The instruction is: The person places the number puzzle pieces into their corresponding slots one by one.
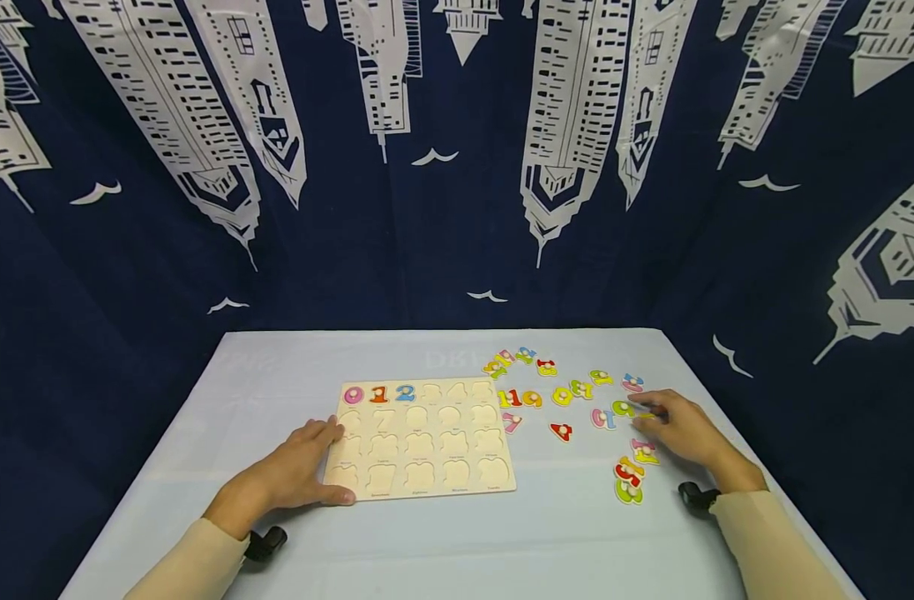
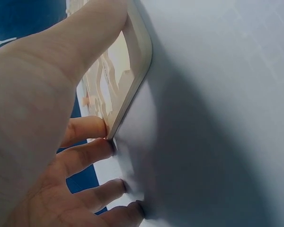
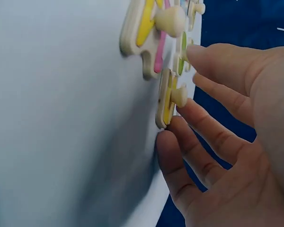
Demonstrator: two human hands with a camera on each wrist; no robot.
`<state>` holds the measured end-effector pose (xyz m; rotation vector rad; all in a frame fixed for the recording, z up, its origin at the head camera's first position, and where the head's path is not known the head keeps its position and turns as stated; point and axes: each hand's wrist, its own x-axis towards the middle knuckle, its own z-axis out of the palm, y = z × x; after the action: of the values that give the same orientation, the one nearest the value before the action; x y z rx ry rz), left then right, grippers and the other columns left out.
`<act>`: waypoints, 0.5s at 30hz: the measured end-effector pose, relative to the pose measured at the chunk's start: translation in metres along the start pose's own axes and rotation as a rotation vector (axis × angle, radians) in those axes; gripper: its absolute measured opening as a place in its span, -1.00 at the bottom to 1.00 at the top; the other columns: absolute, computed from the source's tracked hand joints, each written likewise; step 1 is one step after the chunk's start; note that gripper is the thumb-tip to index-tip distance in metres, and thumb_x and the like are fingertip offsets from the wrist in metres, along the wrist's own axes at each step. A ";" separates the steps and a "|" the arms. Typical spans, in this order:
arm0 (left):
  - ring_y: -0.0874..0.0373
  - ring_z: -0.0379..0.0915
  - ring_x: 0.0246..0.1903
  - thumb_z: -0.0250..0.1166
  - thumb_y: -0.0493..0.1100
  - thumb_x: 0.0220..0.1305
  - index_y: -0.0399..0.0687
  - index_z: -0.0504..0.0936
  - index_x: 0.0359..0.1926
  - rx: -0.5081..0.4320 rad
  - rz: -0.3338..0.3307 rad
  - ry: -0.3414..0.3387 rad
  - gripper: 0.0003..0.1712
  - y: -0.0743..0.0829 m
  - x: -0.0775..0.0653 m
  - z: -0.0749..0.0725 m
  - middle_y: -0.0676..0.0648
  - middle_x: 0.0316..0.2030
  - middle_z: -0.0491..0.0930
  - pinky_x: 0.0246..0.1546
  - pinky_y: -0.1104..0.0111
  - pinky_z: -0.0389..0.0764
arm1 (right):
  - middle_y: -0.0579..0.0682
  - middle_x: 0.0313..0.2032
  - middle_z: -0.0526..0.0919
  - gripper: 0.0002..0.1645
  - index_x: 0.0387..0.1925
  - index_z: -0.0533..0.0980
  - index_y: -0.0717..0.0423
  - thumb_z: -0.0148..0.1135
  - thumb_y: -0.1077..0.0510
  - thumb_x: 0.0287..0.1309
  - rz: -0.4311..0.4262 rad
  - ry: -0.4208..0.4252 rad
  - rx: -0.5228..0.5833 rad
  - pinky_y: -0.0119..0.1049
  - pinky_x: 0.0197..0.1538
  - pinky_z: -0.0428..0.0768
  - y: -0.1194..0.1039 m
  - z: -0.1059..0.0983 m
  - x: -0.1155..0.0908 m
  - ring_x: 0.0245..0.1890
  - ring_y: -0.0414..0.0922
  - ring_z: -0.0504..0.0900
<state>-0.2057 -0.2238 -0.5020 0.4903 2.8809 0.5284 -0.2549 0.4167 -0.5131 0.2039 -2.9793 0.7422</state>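
Observation:
At the near left corner of a pale wooden number board point(image 1: 436, 440), my left hand point(image 1: 295, 467) rests with spread fingers along the side edge. Its thumb lies over the front corner, as the left wrist view shows. A pink 0 point(image 1: 353, 395), an orange 1 point(image 1: 379, 394) and a blue 2 point(image 1: 405, 392) sit in the top row's recesses. My right hand point(image 1: 677, 425) reaches among loose knobbed pieces, fingers extended. In the right wrist view its fingertips are right at a small yellow piece point(image 3: 168, 100), beside a green piece point(image 3: 181, 54); no piece is gripped.
Several loose colourful pieces lie right of the board, including a red 4 point(image 1: 561, 432), a pink 7 point(image 1: 511, 422) and a red-and-yellow piece point(image 1: 546, 367). Red and green pieces point(image 1: 629, 479) lie nearer the front. A dark blue printed curtain point(image 1: 397, 250) hangs behind the white table point(image 1: 442, 550).

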 end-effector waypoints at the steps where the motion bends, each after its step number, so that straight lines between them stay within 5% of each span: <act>1: -0.60 0.24 0.71 0.84 0.36 0.08 -0.38 0.34 0.75 -0.005 -0.002 -0.001 0.49 0.000 0.000 0.000 -0.51 0.73 0.30 0.69 -0.45 0.41 | 0.38 0.28 0.73 -0.40 0.44 0.70 0.20 0.58 0.11 0.49 -0.006 0.001 0.001 0.10 0.15 0.74 0.000 0.001 0.002 0.07 0.19 0.71; 6: -0.63 0.20 0.72 0.84 0.34 0.09 -0.39 0.36 0.74 -0.008 0.006 -0.003 0.46 0.000 0.000 -0.002 -0.52 0.74 0.28 0.70 -0.47 0.38 | 0.27 0.16 0.74 -0.48 0.38 0.78 0.09 0.62 0.11 0.47 -0.024 0.003 0.012 -0.28 -0.08 0.54 -0.002 0.005 0.008 -0.06 -0.01 0.61; 15: -0.60 0.24 0.71 0.83 0.36 0.09 -0.41 0.32 0.75 -0.003 0.008 -0.004 0.50 -0.001 -0.001 0.000 -0.52 0.72 0.30 0.69 -0.45 0.41 | 0.17 0.06 0.77 -0.69 0.19 0.86 0.06 0.58 0.21 0.48 -0.008 -0.037 0.042 -0.36 -0.28 0.54 -0.010 0.010 0.014 -0.16 -0.06 0.58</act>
<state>-0.2054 -0.2254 -0.5023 0.5023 2.8750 0.5315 -0.2679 0.4019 -0.5155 0.2337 -2.9977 0.8102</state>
